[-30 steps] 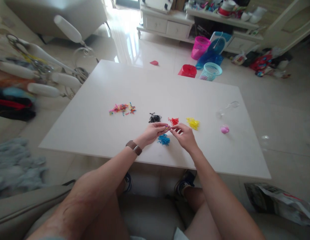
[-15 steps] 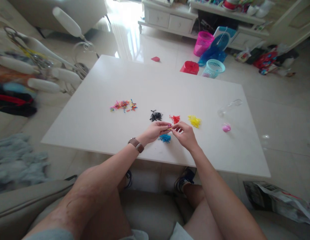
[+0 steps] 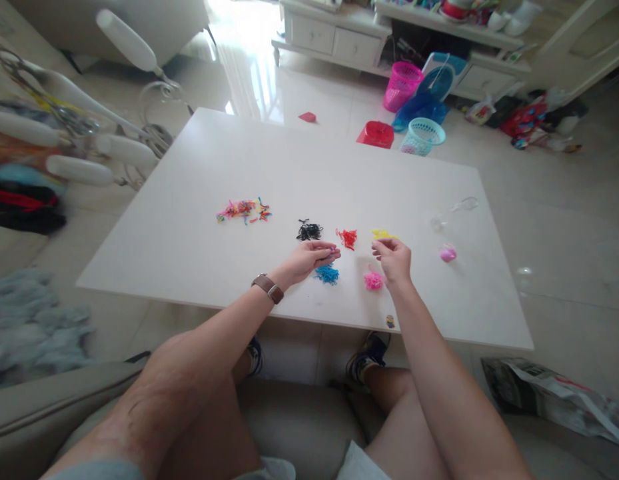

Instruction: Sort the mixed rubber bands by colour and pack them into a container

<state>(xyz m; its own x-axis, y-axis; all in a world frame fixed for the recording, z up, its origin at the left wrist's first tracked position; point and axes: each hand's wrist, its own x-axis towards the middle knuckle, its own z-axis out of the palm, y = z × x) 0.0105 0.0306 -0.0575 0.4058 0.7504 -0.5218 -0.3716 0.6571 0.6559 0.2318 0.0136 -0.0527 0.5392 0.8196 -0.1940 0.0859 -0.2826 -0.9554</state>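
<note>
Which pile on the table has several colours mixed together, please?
The leftmost pile, beyond the black pile's left side; every other pile shows one colour.

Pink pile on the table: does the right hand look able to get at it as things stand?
Probably yes: the right hand is close by, and nothing seems to cover the pink pile, so drawing back slightly should do.

Setting: home, living room. Evidence: padded sofa seat (image 3: 284,417) beside white table (image 3: 289,167); low white drawer cabinet (image 3: 312,33); glossy tiled floor (image 3: 262,83); pink openwork basket (image 3: 402,88) near cabinet.
</note>
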